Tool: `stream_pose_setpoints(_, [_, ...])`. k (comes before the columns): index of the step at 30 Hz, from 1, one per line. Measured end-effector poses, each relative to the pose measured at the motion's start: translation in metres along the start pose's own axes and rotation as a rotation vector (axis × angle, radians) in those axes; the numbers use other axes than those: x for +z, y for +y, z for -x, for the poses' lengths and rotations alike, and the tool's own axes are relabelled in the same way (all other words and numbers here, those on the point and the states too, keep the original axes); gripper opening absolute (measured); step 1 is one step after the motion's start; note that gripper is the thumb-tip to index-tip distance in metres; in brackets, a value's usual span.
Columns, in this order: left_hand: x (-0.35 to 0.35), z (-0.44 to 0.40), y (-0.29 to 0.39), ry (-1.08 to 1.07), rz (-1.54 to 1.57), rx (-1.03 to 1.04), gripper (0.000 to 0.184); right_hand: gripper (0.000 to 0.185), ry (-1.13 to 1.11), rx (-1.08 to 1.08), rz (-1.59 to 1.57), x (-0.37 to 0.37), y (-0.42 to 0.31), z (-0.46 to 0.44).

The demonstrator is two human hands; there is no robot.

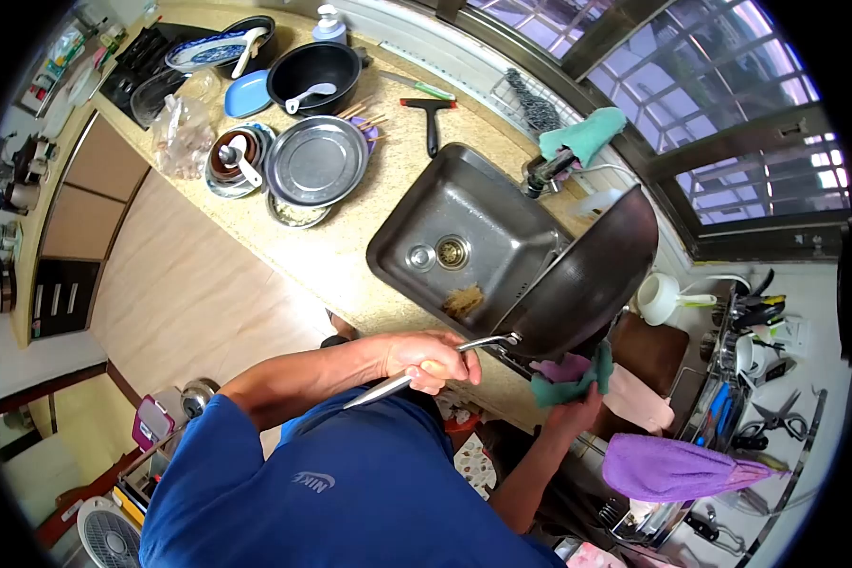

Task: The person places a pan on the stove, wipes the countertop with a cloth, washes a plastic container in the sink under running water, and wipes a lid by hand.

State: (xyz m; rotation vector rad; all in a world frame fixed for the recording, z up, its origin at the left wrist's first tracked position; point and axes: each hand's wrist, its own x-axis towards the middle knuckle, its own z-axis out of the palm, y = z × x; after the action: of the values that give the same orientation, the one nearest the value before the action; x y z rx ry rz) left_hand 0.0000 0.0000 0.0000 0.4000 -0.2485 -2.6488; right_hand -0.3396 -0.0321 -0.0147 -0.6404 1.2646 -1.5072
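A dark wok (592, 275) is tipped up on its side over the right part of the steel sink (398, 213). My left hand (431, 362) is wrapped round its long metal handle (379, 390), near the sink's front edge. Below the wok, my right hand (577, 409) grips a green and purple cloth (563, 379) by the wok's lower outer side; whether the cloth touches the wok is unclear. A brown clump (463, 301) lies in the sink near the drain (452, 252). The faucet (544, 175) at the back has a green cloth (585, 135) over it.
Left of the sink, the counter holds a metal basin (317, 161), a black pot (314, 78), stacked bowls (239, 156) and a plastic bag (182, 137). A black squeegee (432, 123) lies behind the sink. At right are a purple towel (682, 468) and hanging scissors (778, 417).
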Motion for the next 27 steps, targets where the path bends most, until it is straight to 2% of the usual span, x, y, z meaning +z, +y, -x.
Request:
stream_pose_setpoints(2, [0.004,-0.007,0.002,-0.092,0.024,0.018,0.02,0.037,0.014,0.058,-0.076,0.003,-0.015,0.001])
stream_pose_setpoints(3, [0.002,0.02,0.006,-0.015,-0.003,-0.016,0.02,0.037,0.032,0.1,-0.152,0.012,0.021,0.012])
stream_pose_setpoints(6, [0.009,0.0,0.004,-0.183,0.068,0.03,0.019,0.038,0.106,0.032,-0.099,-0.003,0.011,-0.006])
stream_pose_setpoints(9, [0.015,-0.002,0.005,-0.157,0.046,0.046,0.017,0.04,0.058,0.046,-0.138,-0.012,0.022,-0.013])
stream_pose_setpoints(11, [0.024,0.004,0.01,-0.061,-0.09,0.07,0.017,0.042,-0.019,0.089,-0.196,0.004,0.016,-0.004])
stream_pose_setpoints(12, [0.027,0.01,0.011,-0.029,-0.129,0.075,0.018,0.041,0.042,0.042,-0.009,0.007,0.022,0.0])
stream_pose_setpoints(14, [0.031,0.018,0.015,0.017,-0.17,0.096,0.019,0.04,0.076,-0.004,0.171,0.014,0.029,-0.001])
stream_pose_setpoints(16, [0.036,0.025,0.015,0.113,-0.386,0.112,0.014,0.037,0.154,0.122,-0.183,0.016,0.031,-0.003])
stream_pose_setpoints(17, [0.037,0.029,0.013,0.123,-0.384,0.116,0.014,0.037,0.175,0.164,-0.261,0.009,0.032,-0.005])
stream_pose_setpoints(20, [0.043,0.038,0.01,0.306,-0.832,0.13,0.018,0.036,0.159,0.274,-0.294,-0.019,0.049,-0.003])
stream_pose_setpoints(23, [0.045,0.044,0.004,0.503,-1.083,0.005,0.016,0.036,0.159,0.37,-0.32,-0.035,0.067,-0.012])
stream_pose_setpoints(25, [0.012,0.038,-0.019,0.594,-1.292,0.064,0.015,0.036,0.157,0.414,-0.336,-0.036,0.072,-0.023])
stream_pose_setpoints(26, [0.021,0.043,-0.015,0.652,-1.293,-0.029,0.015,0.035,0.147,0.44,-0.343,-0.036,0.075,-0.027])
stream_pose_setpoints(27, [0.014,0.045,-0.019,0.661,-1.296,-0.037,0.015,0.035,0.139,0.456,-0.349,-0.036,0.076,-0.031])
